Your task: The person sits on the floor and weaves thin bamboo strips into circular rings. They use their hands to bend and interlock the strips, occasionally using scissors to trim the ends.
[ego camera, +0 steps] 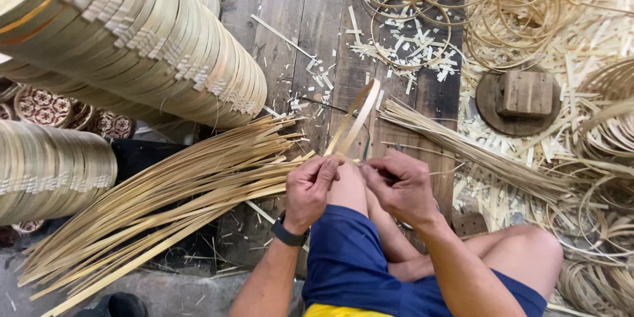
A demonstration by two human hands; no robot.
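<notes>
A thin, flat bamboo strip (355, 119), bent into a loop, is pinched by the left hand (309, 188) and right hand (399, 185) above the plank floor (290, 20).

Hoop stacks (152, 46): two long rows of finished bamboo rings, left.
Wooden disc (518, 102): round, square block on top, right.
Loose rings (409, 30): thin coils among offcuts.
Floor (290, 20): dark planks.

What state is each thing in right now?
Left hand: shut on the strip.
Right hand: gripping the strip's other end.
Strip: bent into a loop, ends at the hands.
Strip bundle: loose, fanned on the floor.
Hoop stacks: lying sideways.
Wooden disc: flat, untouched.
</notes>
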